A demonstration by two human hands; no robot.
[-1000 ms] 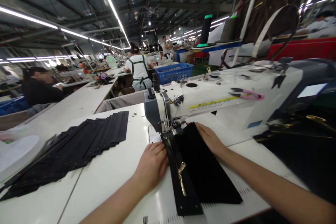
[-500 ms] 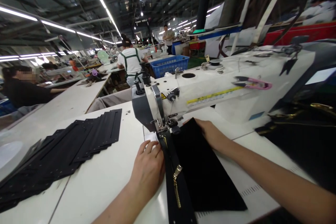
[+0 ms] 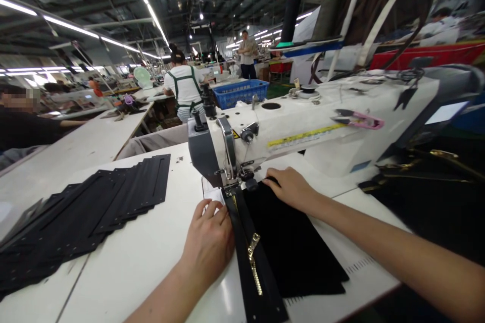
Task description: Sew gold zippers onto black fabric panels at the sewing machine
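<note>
A black strip with a gold zipper (image 3: 251,247) runs under the presser foot (image 3: 231,189) of a white sewing machine (image 3: 314,121). Its gold pull lies toward me. My left hand (image 3: 212,234) rests along the strip's left edge, fingers bent and close together, thumb hidden; it holds that edge beside the foot. To the strip's right spreads a black fabric panel (image 3: 297,247), with a second layer showing at its near right corner. My right hand (image 3: 290,189) pinches the panel's far edge between thumb and fingers, just right of the needle area.
Overlapping black slotted pieces (image 3: 125,192) fan out on the white table at left. Pink-handled thread snips (image 3: 359,118) lie against the machine arm. More black zippered material (image 3: 435,186) sits at right. Beyond are thread cones (image 3: 291,17), a blue crate (image 3: 242,93) and co-workers.
My right hand has shifted from behind the panel's raised far corner to a pinch on its far edge, and that corner is now lower. My left hand stays by the foot. The view shifts slightly.
</note>
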